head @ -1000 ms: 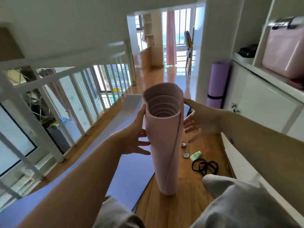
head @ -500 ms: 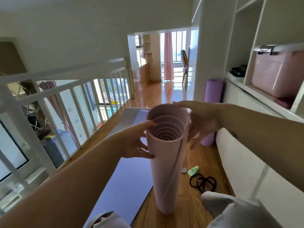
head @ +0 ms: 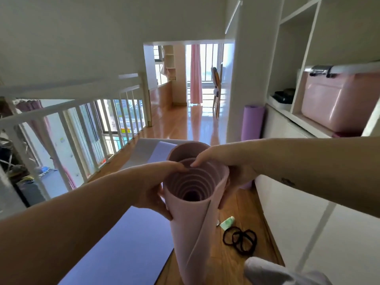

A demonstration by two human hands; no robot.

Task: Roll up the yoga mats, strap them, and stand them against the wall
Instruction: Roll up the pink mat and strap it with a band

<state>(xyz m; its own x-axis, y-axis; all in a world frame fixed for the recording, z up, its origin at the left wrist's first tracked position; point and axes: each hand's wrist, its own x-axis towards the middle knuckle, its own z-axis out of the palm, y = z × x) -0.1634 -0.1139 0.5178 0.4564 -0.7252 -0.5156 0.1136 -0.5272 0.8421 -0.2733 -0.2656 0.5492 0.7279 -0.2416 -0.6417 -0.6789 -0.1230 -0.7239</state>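
Observation:
A pink yoga mat (head: 191,229), loosely rolled, stands upright on the wooden floor in front of me. My left hand (head: 158,186) grips its top rim from the left, thumb and fingers curled over the edge. My right hand (head: 228,163) pinches the inner coil at the top from the right. A purple mat (head: 123,233) lies flat and unrolled on the floor to the left. A rolled purple mat (head: 252,122) stands against the white cabinet. Black straps (head: 240,240) lie tangled on the floor to the right.
A white railing (head: 78,124) runs along the left. White cabinets (head: 308,212) and shelves with a pink case (head: 339,103) line the right. A small green tube (head: 227,222) lies by the straps. My knee (head: 273,272) shows at bottom right.
Both hands have moved from the sides of the roll up onto its top rim; my right hand's fingers now reach into the coil. The view has tilted up.

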